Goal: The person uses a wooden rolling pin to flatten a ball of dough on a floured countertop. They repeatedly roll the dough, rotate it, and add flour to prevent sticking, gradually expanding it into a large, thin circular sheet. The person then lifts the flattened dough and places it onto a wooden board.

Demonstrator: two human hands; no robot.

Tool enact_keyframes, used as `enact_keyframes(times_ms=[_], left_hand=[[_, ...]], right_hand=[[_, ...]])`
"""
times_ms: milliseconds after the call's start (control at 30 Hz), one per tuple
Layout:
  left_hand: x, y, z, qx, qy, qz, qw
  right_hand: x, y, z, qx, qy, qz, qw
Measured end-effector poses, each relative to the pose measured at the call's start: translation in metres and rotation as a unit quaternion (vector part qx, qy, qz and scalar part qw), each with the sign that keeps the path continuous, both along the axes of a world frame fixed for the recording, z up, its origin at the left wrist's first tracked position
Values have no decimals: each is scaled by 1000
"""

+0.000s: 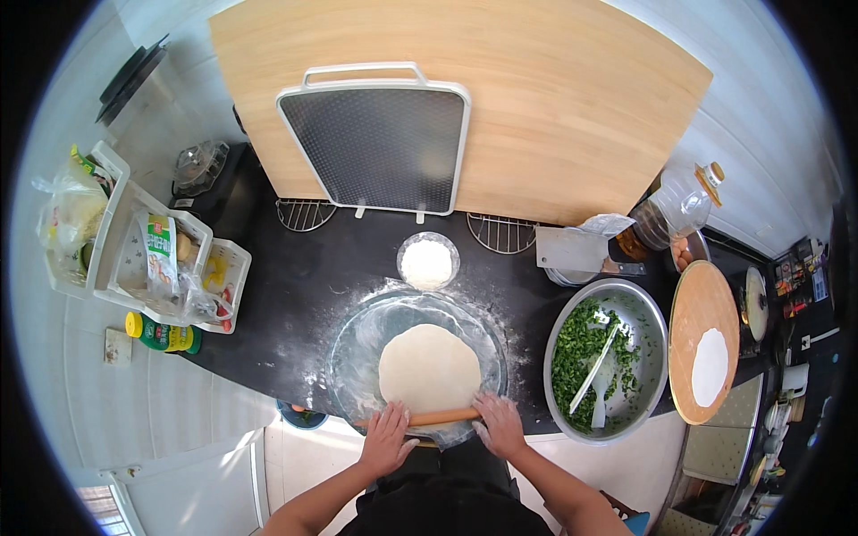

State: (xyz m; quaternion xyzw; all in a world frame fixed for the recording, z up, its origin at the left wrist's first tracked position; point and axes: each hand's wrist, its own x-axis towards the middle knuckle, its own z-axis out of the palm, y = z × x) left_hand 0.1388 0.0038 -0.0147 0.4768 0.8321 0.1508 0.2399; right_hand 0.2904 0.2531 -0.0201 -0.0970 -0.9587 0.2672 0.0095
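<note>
A pale round sheet of dough (429, 362) lies on a floured, clear glass board (353, 357) at the counter's front edge. A thin wooden rolling pin (444, 416) crosses the dough's near edge. My left hand (386, 438) grips the pin's left part, fingers over the top and thumb on the near side. Around its right end is my right hand (499, 424), partly hiding that end. Just beyond the board stands a glass bowl of white flour (427, 263).
To the right, a steel basin (660, 357) holds chopped greens, chopsticks and a spatula. A round wooden board (703, 393) bears a white dough disc (710, 366). A cleaver (572, 250) lies behind the basin. White baskets (161, 308) and a green bottle (165, 334) stand left; a framed cutting board (384, 143) leans at the back.
</note>
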Motion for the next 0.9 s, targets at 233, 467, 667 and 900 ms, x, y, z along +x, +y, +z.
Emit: enact_keyframes(times_ms=[233, 467, 667, 900], left_hand=[[-151, 81, 1, 45, 171, 171, 969], [-154, 57, 8, -29, 107, 69, 991], [-186, 66, 2, 43, 112, 96, 988], [-252, 114, -11, 103, 194, 149, 964]], right_hand=[[-176, 37, 1, 116, 50, -58, 990], [-148, 7, -13, 98, -26, -82, 991], [-180, 15, -2, 129, -35, -75, 988], [-225, 33, -12, 131, 86, -224, 962]])
